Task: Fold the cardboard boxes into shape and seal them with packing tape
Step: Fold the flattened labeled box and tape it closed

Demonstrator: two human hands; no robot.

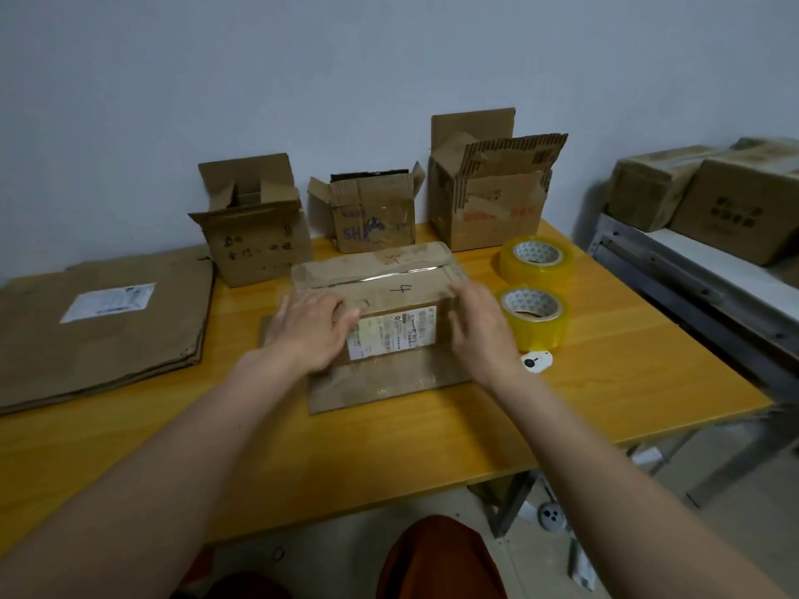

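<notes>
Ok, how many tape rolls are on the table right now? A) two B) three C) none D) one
A: two yellowish tape rolls lie on the table, the far tape roll and the near tape roll, right of the box under both hands.

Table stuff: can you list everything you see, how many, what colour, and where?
Box marked 4: one, brown, taped, table middle, between both hands.
Open boxes: three, brown, along the wall.
Flat cardboard stack: one, brown, table's left.
Tape rolls: two, yellowish clear, right of the marked box.
Small tag: one, white, by the nearer roll.
Table: one, orange-yellow wood.
Closed cartons: at least two, brown, on the right shelf.
Left hand: on the box's left end.
Right hand: at its right end.
</notes>
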